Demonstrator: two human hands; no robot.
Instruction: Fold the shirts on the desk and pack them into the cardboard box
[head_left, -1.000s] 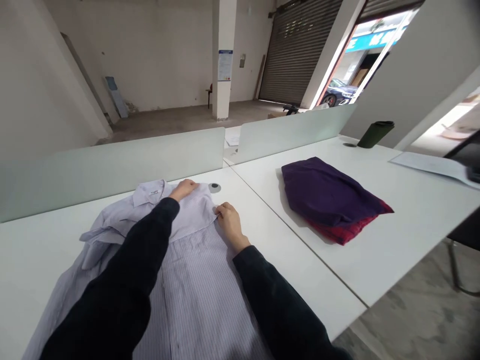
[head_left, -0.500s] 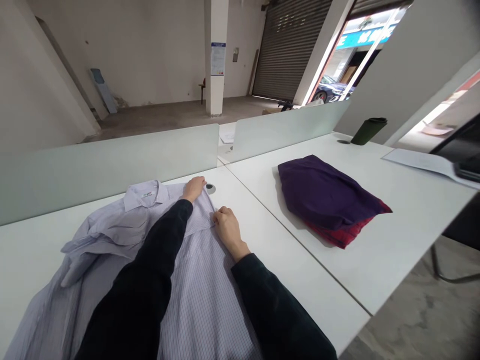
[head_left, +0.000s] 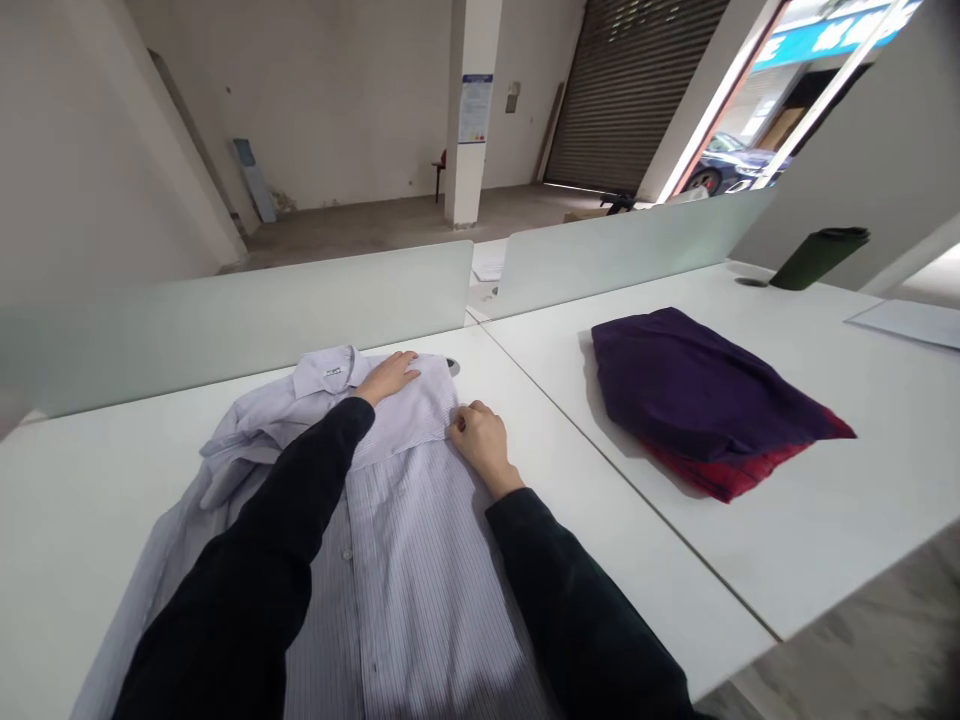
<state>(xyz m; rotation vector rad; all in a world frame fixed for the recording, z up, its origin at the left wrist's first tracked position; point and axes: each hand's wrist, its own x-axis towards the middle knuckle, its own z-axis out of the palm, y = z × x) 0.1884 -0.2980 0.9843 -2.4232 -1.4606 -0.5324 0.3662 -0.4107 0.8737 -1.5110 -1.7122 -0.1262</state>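
A pale striped button-up shirt (head_left: 420,530) lies spread on the white table (head_left: 559,500), its collar towards the low partition. My left hand (head_left: 388,378) rests with its fingers stretched out on the shirt's upper part, just right of the collar. At the shirt's right edge, my right hand (head_left: 481,440) is closed with the fingertips pinching the cloth. The shirt's left side is bunched in folds, and my left sleeve hides part of its front.
Right of the table seam lies a folded purple garment (head_left: 697,390) on top of a red garment (head_left: 731,478). Farther back are a dark green rolled object (head_left: 819,258) and white paper (head_left: 911,322). Frosted partitions (head_left: 300,305) run along the table's back edge.
My left hand has let go of the shirt's upper right edge and moved left, fingers now flat on the cloth. My right hand keeps its pinch. The view has swung slightly left.
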